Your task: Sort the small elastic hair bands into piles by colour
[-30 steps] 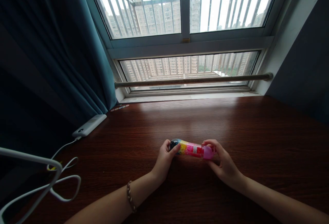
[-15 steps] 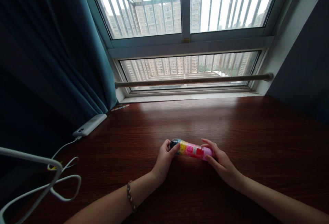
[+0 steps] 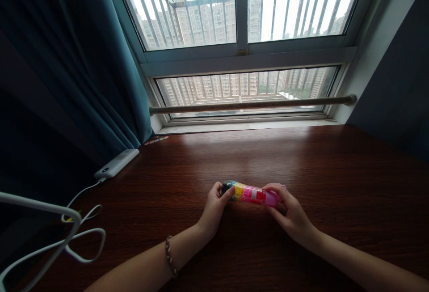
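A clear tube (image 3: 250, 193) with yellow, pink, white and red contents lies nearly level above the brown wooden surface (image 3: 248, 158). It has a dark left end and a pink cap at the right. My left hand (image 3: 214, 209) grips the dark end between thumb and fingers. Around the pink cap, my right hand (image 3: 291, 213) has its thumb below and fingers above, closed on that end. A braided bracelet (image 3: 170, 256) is on my left wrist.
A white power bank (image 3: 117, 163) with a white cable (image 3: 87, 188) lies at the left, by a blue curtain (image 3: 124, 82). A thick white bar or cord curves at the lower left. Behind the surface is a window with a metal rail (image 3: 251, 105).
My right hand's fingers have shifted on the capped end, the upper ones now lying over the tube near the cap. The left hand has stayed in place.
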A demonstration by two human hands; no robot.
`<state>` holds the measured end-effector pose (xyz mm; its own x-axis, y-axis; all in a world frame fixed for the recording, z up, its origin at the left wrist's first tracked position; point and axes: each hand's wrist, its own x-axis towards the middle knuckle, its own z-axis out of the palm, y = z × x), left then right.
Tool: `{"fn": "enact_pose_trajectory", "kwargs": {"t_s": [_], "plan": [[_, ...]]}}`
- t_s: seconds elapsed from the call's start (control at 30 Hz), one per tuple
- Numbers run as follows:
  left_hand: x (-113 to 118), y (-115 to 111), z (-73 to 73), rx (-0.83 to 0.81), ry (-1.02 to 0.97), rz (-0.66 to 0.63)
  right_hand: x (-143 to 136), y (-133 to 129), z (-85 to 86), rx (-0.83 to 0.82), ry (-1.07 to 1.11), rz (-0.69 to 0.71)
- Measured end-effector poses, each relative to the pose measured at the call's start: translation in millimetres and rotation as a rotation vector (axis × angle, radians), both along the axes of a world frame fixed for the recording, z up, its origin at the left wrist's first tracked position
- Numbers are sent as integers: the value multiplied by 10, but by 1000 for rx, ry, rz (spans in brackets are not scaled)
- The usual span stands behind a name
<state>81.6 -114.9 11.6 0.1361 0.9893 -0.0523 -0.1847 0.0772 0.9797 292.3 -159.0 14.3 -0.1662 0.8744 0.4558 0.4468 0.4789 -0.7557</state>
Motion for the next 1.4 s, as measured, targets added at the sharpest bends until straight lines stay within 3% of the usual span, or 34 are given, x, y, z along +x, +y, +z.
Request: {"fn": "enact_pose_trajectory", "kwargs": {"t_s": [0.47,0.63,0.73,0.83,1.0,1.1,1.23,1.4], "plan": [[23,-29,36,-38,-61,-55,-24,-70,-48,251,-120,-85],[10,-30,23,-49,-85,-68,25,-117,-42,299,-194,14],[9,-14,11,-45,-108,-44,23,-104,-66,283,-160,60],[16,2,10,-31,-139,-9,-7,-69,-86,220,-124,18],[14,1,-4,-6,-96,-12,-10,-28,-68,-66,47,65],[8,-3,-13,9,-67,-15,18,6,-50,-162,43,55],[11,-9,9,-17,-104,-19,19,29,-17,-151,-5,-15],[14,1,23,-48,-155,1,-16,-3,37,2,-31,-79]]}}
